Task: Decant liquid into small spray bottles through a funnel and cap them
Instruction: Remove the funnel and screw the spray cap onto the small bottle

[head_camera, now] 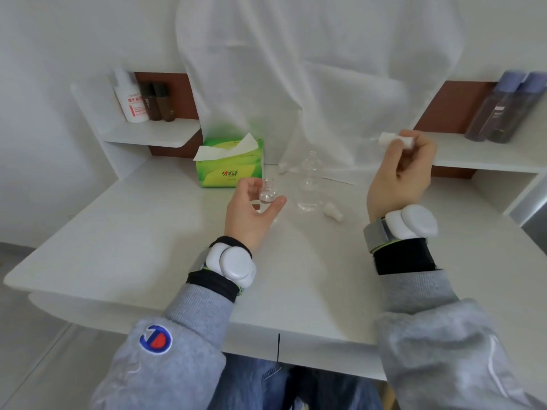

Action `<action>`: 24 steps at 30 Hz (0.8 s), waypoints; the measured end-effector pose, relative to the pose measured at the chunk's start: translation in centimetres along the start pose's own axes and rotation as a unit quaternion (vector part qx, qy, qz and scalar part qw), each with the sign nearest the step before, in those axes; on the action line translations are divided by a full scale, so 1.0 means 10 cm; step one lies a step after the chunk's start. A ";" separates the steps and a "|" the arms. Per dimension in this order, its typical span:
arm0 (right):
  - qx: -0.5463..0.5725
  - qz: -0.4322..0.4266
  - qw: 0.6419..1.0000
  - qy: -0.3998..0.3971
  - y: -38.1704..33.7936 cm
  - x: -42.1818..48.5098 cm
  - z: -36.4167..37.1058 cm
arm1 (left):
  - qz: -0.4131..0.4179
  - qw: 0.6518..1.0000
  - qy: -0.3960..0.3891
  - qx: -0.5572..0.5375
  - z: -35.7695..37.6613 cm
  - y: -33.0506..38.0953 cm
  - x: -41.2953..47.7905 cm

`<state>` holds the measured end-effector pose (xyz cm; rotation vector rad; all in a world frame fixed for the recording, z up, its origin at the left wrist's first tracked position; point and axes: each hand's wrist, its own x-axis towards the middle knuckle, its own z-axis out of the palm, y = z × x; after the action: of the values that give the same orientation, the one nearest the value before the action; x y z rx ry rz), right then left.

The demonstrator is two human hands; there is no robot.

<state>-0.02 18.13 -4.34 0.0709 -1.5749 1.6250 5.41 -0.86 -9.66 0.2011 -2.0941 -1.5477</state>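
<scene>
While it stands on the white counter [124, 238] just left of the frame's centre, the small clear bottle [268, 193] is uncapped and shows a little liquid at its base, and the left hand [251, 214] curls loosely around it — thumb on one side, fingers on the other, whether they press the glass or only cup it I cannot tell. Just to its right stands a taller clear bottle [309, 184], also with liquid pooled at the bottom, and a small white cap [333, 211] lies on its side on the counter beside that. Above and to the right, the right hand [399, 176] is raised off the counter with its fingers pinched shut around a small white spray cap [396, 140], whose ends stick out past the fingertips on both sides. Both wrists carry white rounded devices on straps over black cuffs, with grey sleeves below. Behind the bottles, a green tissue pack [229, 162] sits with a sheet poking out of its top. In the upper left of the frame a shelf [151, 133] holds a white bottle with red print [133, 102] and two dark brown bottles [158, 102]; at the upper right edge, two tall bottles with lilac caps [503, 110] stand on another ledge.
</scene>
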 end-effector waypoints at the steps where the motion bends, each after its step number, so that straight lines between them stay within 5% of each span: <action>1: -0.023 0.006 1.000 -0.001 0.02 0.01 -0.01 | -0.001 1.000 -0.001 0.000 0.00 0.00 0.00; 7: -0.229 0.100 0.956 -0.156 0.33 0.00 0.02 | -0.004 1.000 -0.002 -0.002 0.00 -0.03 0.01; 16: -0.335 0.040 0.909 -0.245 0.24 0.03 -0.05 | -0.001 1.000 -0.001 0.001 0.00 -0.01 0.01; 24: -0.271 0.009 0.940 -0.208 0.03 -0.02 -0.04 | 0.002 1.000 -0.005 0.003 -0.01 0.00 -0.01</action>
<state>0.14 18.37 -4.78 0.1112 -2.3087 1.1813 5.51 -0.88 -9.62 0.1919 -2.1053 -1.5441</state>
